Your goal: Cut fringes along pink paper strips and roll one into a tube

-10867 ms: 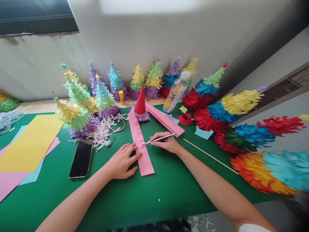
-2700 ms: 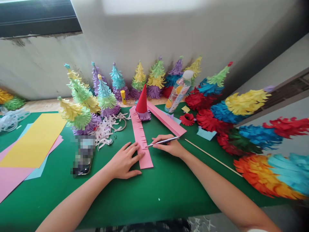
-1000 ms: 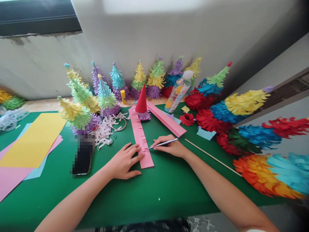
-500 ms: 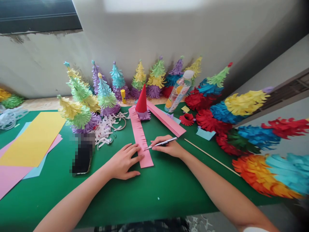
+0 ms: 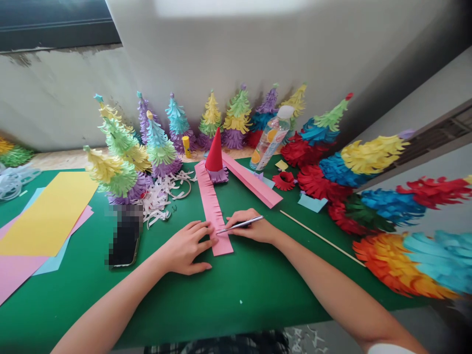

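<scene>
A long pink paper strip point(image 5: 211, 204) lies lengthwise on the green table point(image 5: 228, 290), its right edge cut into fringes. My left hand point(image 5: 186, 246) lies flat with fingers spread on the strip's near end, pressing it down. My right hand point(image 5: 250, 228) is closed on a thin silver craft knife point(image 5: 239, 225), whose tip touches the strip's right edge near its lower end. A red paper cone point(image 5: 215, 157) with a purple fringe at its base stands at the strip's far end. A second folded pink strip point(image 5: 254, 183) lies diagonally to the right.
Several fringed paper trees point(image 5: 158, 147) line the wall, and more lie stacked at the right point(image 5: 368, 157). A phone point(image 5: 124, 238), white paper scraps point(image 5: 162, 194), yellow and pink sheets point(image 5: 47, 216), a bottle point(image 5: 271, 137), a glue stick point(image 5: 186, 146) and a thin wooden stick point(image 5: 320, 238) also lie on the table.
The knife tip has moved down the strip toward me, cutting near the lower end. My left hand stays pressed on the strip. The view shifted slightly.
</scene>
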### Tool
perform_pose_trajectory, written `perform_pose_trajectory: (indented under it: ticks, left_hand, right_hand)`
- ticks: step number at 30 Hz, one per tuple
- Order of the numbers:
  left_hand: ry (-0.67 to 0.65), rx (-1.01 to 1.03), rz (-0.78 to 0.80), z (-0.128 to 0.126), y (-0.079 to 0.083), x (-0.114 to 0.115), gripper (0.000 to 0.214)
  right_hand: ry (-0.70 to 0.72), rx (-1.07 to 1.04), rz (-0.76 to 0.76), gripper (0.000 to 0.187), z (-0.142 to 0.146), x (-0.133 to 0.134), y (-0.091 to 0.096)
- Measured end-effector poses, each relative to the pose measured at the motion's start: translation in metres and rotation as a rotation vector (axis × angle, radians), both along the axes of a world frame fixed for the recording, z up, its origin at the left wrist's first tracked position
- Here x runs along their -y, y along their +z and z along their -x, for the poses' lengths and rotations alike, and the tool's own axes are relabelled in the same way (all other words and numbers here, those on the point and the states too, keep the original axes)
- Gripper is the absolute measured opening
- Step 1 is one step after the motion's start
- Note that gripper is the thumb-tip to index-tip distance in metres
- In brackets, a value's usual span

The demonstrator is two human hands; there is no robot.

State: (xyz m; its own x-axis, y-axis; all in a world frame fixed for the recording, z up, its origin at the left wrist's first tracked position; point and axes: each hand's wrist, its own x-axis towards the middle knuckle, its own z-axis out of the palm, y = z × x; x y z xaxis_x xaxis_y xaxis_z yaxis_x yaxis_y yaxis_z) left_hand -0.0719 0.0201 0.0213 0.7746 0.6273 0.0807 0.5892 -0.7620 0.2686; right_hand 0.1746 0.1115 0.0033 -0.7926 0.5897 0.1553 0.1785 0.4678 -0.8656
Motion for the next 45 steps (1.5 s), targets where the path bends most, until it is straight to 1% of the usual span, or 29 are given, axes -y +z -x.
perform_pose_trajectory:
  ticks: [3,6,10,14,17,19,22,26,30,34,39,45]
  left_hand:
    - [0.006,-0.019,-0.001,-0.001,0.002,0.0,0.056]
    - [0.013,-0.016,-0.001,-0.002,0.003,0.0,0.054]
    - [0.012,0.001,0.0,-0.002,0.002,0.001,0.055]
    - [0.012,-0.005,0.012,-0.001,0.001,0.003,0.061]
    - [0.006,-0.022,0.013,-0.002,0.001,0.004,0.06]
    - [0.006,-0.025,0.012,-0.002,0.001,0.004,0.06]
    - [0.008,-0.019,0.016,-0.002,0.002,0.004,0.06]
    - [0.011,-0.013,0.016,-0.003,0.002,0.004,0.06]
    - [0.013,-0.004,0.016,-0.003,0.002,0.004,0.06]
    - [0.012,-0.005,0.015,-0.002,0.001,0.004,0.06]
    - [0.013,-0.002,0.018,-0.002,0.001,0.004,0.06]
    - [0.018,0.004,0.02,-0.002,0.001,0.005,0.06]
  right_hand:
    - [0.047,0.002,-0.033,0.019,-0.003,-0.002,0.006]
    - [0.066,0.041,-0.018,0.018,-0.014,-0.007,0.016]
    - [-0.004,0.062,0.073,0.019,-0.027,-0.01,0.022]
    - [-0.088,-0.036,0.163,0.019,-0.021,-0.006,0.016]
    - [-0.091,-0.074,0.19,0.017,-0.011,-0.003,0.01]
    - [-0.062,-0.072,0.191,0.016,-0.008,-0.002,0.007]
    - [-0.067,-0.07,0.181,0.015,-0.009,-0.003,0.005]
    - [-0.069,-0.05,0.153,0.014,-0.012,-0.005,0.005]
    - [-0.061,-0.073,0.139,0.014,-0.011,-0.005,0.006]
    - [-0.064,-0.067,0.154,0.016,-0.008,-0.005,0.003]
    - [-0.051,-0.06,0.124,0.019,-0.008,-0.005,-0.001]
    - [-0.1,-0.061,0.144,0.017,-0.012,-0.007,0.003]
